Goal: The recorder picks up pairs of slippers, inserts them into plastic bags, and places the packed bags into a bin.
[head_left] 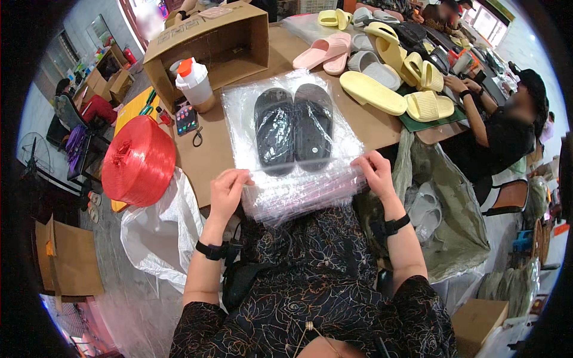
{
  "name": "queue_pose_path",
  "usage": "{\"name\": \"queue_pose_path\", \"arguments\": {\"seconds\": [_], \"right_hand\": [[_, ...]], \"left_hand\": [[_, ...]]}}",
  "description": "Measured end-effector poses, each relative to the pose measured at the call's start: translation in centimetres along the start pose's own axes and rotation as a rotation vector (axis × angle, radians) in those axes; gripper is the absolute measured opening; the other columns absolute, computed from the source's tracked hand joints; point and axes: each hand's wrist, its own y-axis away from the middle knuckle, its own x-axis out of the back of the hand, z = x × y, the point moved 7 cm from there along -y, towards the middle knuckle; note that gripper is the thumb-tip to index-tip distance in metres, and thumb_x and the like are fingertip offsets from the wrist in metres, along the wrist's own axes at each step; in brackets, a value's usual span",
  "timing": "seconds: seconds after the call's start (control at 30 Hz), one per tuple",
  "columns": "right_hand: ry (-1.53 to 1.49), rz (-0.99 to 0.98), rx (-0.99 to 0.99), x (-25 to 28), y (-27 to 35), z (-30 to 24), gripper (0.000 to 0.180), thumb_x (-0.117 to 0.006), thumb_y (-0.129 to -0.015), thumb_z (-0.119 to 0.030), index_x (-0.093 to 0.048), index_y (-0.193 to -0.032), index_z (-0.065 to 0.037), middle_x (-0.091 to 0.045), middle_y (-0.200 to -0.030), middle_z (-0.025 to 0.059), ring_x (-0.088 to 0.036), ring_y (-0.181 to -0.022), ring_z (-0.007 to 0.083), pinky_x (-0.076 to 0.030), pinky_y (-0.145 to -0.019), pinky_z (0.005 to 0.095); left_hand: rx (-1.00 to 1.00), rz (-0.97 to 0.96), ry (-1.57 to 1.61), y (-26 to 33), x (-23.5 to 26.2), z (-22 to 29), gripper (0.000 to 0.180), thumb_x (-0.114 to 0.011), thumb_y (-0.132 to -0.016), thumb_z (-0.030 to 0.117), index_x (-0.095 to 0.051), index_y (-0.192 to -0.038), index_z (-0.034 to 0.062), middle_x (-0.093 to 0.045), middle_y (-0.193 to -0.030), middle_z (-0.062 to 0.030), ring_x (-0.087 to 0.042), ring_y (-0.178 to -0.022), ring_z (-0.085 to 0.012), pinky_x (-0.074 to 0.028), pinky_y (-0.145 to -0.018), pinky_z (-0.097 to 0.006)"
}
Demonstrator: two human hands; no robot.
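Note:
A pair of black slippers (276,132) lies side by side within a clear plastic bag (240,134) on the brown table top. My left hand (224,192) is closed, pinching the near left corner of the bag's edge between thumb and fingers. At the near right corner my right hand (379,174) pinches the same edge, so the plastic is stretched between both hands. Below that edge, a stack of clear plastic bags (301,200) with a pinkish tint hangs over the table's front, close to my lap.
Yellow slippers (373,93), pink slippers (322,52) and grey ones crowd the right side. An open cardboard box (209,45), a cup with an orange lid (194,83) and a red twine roll (138,160) stand left. Another person (501,131) sits at right beside an open sack (456,232).

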Motion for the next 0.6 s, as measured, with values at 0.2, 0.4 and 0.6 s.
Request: {"name": "queue_pose_path", "arguments": {"seconds": [0.2, 0.4, 0.6], "right_hand": [[0.245, 0.214, -0.165, -0.5, -2.3, 0.7, 0.023, -0.064, -0.086, -0.024, -0.065, -0.075, -0.003, -0.064, -0.064, 0.0096, -0.063, -0.063, 0.0294, -0.048, -0.06, 0.038], [0.632, 0.153, -0.362, -2.6, -2.3, 1.4, 0.017, -0.067, -0.083, -0.028, -0.068, -0.086, -0.012, -0.068, -0.088, 0.0159, -0.065, -0.09, 0.0346, -0.052, -0.074, 0.0469], [0.58, 0.169, 0.423, -9.5, -0.1, -9.7, 0.053, -0.068, -0.086, -0.024, -0.053, -0.135, -0.011, -0.048, -0.146, 0.0115, -0.039, -0.139, 0.0301, -0.029, -0.114, 0.0491]], "left_hand": [[0.25, 0.113, 0.018, -2.4, -1.4, -0.2, 0.031, -0.066, -0.093, 0.023, -0.067, -0.075, -0.0023, -0.066, -0.063, -0.0077, -0.061, -0.054, -0.0143, -0.045, -0.054, -0.03], [0.313, 0.159, -0.211, -2.6, -2.4, -1.7, 0.036, -0.07, -0.089, 0.03, -0.065, -0.067, 0.0018, -0.062, -0.053, -0.0039, -0.059, -0.049, -0.0143, -0.044, -0.051, -0.032], [0.283, 0.194, -0.227, -2.5, -2.5, -1.6, 0.035, -0.07, -0.089, 0.031, -0.066, -0.069, 0.0035, -0.063, -0.054, -0.0042, -0.059, -0.048, -0.0169, -0.045, -0.052, -0.034]]}}
